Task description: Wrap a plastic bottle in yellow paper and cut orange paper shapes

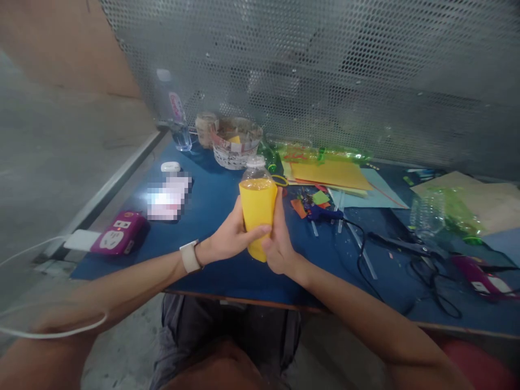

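Between my two hands, above the front of the blue table (211, 214), stands a clear plastic bottle (257, 169) with yellow paper (257, 208) around its body. My left hand (229, 233) is wrapped round its left side, the thumb lying across the yellow paper. From the right, my right hand (280, 238) presses against the same bottle, with its fingers partly hidden behind it. The bottle's clear shoulder and neck show above the paper's top edge. Beyond my right hand lie paper scraps (320, 197) and a blue glue gun (325, 213) with a black cord.
At the back stand a water bottle (175, 116) and a woven paper basket (235, 154). Purple power adapters (124, 233) sit at both sides. Coloured paper sheets (333, 174), scissors (402, 245) and green bottles (459, 211) lie to the right. A perforated metal panel (325, 81) closes the back.
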Action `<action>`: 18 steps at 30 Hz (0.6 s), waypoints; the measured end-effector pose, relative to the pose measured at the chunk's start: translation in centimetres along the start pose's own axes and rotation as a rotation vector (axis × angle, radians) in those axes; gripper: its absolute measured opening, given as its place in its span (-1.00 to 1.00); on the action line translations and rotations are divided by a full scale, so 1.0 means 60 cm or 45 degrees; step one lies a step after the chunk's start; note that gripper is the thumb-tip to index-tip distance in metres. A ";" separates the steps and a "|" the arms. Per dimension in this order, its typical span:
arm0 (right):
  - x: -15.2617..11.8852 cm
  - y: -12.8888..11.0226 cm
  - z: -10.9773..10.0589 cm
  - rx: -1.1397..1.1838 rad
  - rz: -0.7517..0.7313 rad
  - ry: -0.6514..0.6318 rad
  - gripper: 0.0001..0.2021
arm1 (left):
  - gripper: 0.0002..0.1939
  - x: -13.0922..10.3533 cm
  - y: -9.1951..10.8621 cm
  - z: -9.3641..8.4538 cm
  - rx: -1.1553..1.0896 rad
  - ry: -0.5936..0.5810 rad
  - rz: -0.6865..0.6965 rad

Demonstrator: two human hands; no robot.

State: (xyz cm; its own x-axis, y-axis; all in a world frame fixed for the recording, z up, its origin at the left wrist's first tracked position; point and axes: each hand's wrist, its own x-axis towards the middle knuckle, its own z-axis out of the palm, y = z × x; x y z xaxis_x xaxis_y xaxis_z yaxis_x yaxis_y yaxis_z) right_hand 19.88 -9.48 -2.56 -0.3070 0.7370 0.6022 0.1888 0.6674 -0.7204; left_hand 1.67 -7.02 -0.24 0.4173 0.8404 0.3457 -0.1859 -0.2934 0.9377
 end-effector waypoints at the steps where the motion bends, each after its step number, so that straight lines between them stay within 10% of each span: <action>1: 0.000 0.002 0.000 -0.021 -0.019 -0.025 0.03 | -0.15 0.002 0.001 -0.002 -0.015 0.016 -0.009; 18: 0.010 -0.022 -0.015 -0.148 -0.152 -0.506 0.17 | -0.35 0.044 0.016 -0.071 -0.246 0.567 -0.147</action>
State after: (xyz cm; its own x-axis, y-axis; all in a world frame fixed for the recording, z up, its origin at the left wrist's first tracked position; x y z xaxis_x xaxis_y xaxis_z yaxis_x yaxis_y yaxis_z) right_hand 20.31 -9.82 -0.94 -0.6639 0.5705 0.4835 0.2269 0.7697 -0.5967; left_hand -1.17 -3.12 1.43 0.0327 0.9878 0.1525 -0.3400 -0.1324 0.9311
